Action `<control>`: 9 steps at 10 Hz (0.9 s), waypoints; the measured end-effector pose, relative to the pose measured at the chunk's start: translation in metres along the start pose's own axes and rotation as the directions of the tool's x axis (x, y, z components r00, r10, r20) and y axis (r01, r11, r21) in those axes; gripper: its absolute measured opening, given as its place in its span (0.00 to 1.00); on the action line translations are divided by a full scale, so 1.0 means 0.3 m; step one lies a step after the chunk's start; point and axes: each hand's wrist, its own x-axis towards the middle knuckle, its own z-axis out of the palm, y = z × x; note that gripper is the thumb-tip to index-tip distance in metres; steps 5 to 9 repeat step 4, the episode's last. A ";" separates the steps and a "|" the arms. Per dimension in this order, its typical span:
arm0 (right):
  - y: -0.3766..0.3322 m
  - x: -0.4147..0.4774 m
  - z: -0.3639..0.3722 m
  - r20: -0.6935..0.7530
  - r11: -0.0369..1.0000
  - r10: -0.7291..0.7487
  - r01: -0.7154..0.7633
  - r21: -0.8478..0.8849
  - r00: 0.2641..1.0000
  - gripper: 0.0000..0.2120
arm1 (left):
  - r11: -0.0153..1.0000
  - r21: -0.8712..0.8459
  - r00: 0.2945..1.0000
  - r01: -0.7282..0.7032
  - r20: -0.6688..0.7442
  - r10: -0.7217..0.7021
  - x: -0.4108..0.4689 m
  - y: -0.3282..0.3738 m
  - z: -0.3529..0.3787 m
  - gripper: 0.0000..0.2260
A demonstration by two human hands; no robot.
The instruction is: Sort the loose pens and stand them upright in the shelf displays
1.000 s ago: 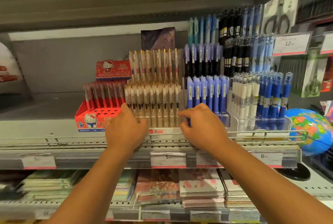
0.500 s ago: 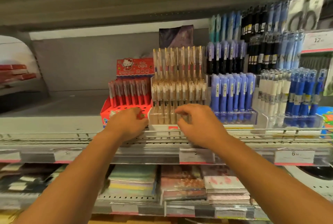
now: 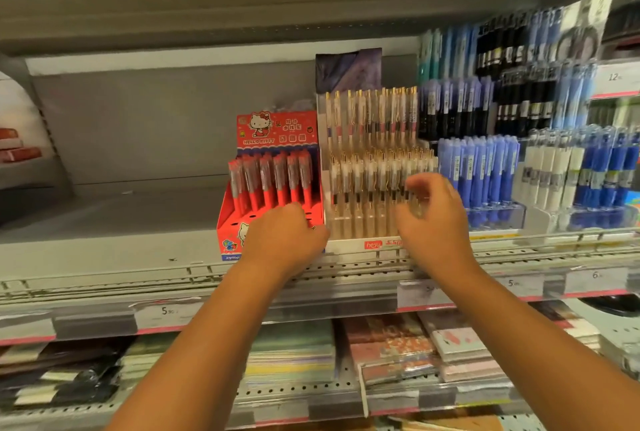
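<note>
Fingers (image 3: 302,215) of the left hand (image 3: 284,240) curl on the red box (image 3: 229,222), mid-frame; the right hand (image 3: 433,226) curls by the clear pens (image 3: 363,174), hold unclear.

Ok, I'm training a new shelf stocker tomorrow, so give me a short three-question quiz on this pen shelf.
1. True or false: the red display box stands left of the clear pen stand.
2. The right hand is in front of: A the clear pen stand, B the red display box, C the black pens.
3. Fill in: the pens just right of the clear pen stand's front row are ____.
Key: 1 true; 2 A; 3 blue.
</note>
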 end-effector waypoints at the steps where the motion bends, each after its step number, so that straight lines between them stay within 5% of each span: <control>1: 0.013 0.035 -0.038 -0.020 0.979 0.177 -0.174 0.106 0.984 0.22 | 0.901 -0.433 0.999 0.016 0.039 0.002 0.008 0.080 0.017 0.09; 2: 0.031 0.057 -0.066 0.049 0.973 0.205 -0.209 0.099 0.978 0.26 | 0.786 -0.612 0.990 0.088 0.142 0.000 0.015 0.142 0.057 0.26; 3: 0.045 0.069 -0.089 0.148 0.956 0.246 -0.265 0.127 0.958 0.29 | 0.768 -0.628 0.988 0.124 0.153 -0.035 0.022 0.150 0.079 0.33; 9: 0.048 0.051 -0.117 0.225 0.956 0.218 -0.255 0.146 0.950 0.30 | 0.739 -0.664 0.993 0.114 0.105 -0.059 -0.003 0.157 0.064 0.31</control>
